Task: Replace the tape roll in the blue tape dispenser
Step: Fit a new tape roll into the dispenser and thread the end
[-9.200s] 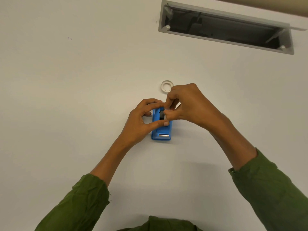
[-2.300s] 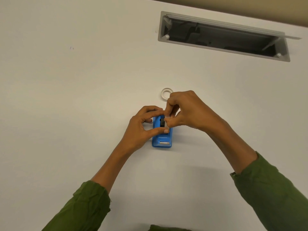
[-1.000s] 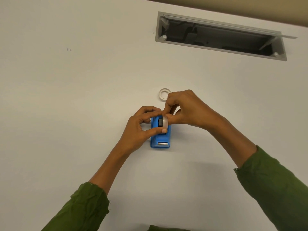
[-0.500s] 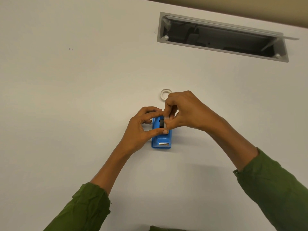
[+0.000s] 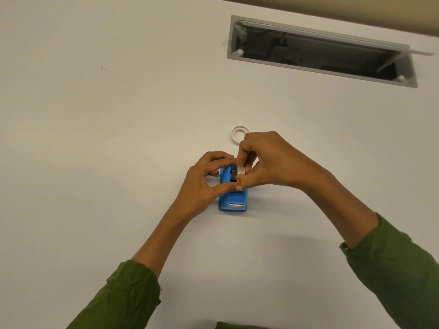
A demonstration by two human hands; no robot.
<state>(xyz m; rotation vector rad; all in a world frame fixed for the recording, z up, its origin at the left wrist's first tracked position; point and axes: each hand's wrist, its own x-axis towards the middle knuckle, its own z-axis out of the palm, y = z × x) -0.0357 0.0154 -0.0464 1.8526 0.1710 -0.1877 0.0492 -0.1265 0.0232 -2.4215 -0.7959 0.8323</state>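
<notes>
- Head view: the blue tape dispenser [image 5: 233, 197] sits mid-table [image 5: 95, 162], well away from every edge.
- The left hand [image 5: 204, 184] clasps the dispenser's left side.
- The right hand [image 5: 268, 160] pinches a white tape roll [image 5: 241, 170] over the dispenser's slot.
- An empty tape ring [image 5: 238, 133] lies toward the far edge, before the open cable hatch [image 5: 320, 52].

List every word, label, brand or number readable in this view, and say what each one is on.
None can be read.
Blue tape dispenser: no print shows on its visible faces.
Tape roll in the right hand: plain.
Loose ring on the white table: plain.
</notes>
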